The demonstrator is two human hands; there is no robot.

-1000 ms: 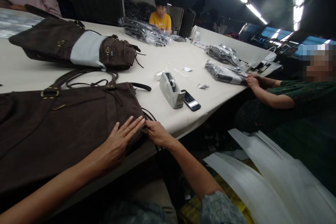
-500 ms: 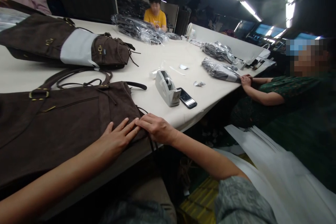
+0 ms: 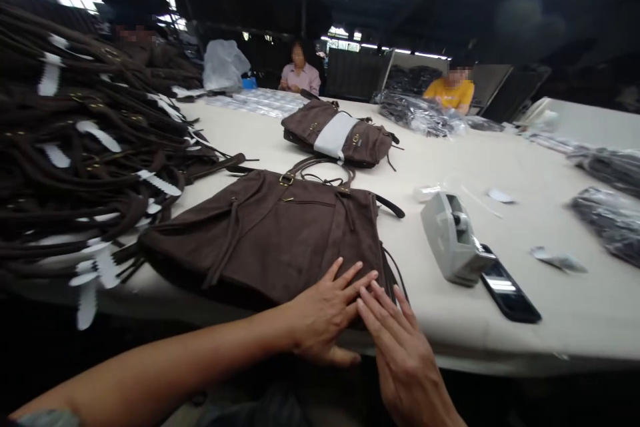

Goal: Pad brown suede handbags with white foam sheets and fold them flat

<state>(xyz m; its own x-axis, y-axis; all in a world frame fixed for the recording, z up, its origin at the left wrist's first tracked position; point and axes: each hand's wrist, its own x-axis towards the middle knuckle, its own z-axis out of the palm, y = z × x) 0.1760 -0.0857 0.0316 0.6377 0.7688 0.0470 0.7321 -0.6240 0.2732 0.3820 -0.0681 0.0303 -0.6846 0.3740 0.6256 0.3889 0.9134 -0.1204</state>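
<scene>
A brown suede handbag (image 3: 270,233) lies flat on the cream table (image 3: 540,247) in front of me, its handles pointing away. My left hand (image 3: 325,313) rests open on the bag's near right corner, fingers spread. My right hand (image 3: 400,353) lies flat beside it, fingers stretched out and touching the same corner next to the left fingertips. Neither hand holds anything.
A tall stack of brown bags with white tags (image 3: 85,147) fills the left. Another brown bag with a white wrap (image 3: 337,133) lies further back. A grey tape dispenser (image 3: 453,240) and a phone (image 3: 507,290) sit to the right. Plastic-wrapped bundles (image 3: 607,220) and seated people (image 3: 453,87) are beyond.
My view has swung left, bringing the stack of bags into sight. My right hand has gone from a curled grip at the bag's corner to lying flat on it.
</scene>
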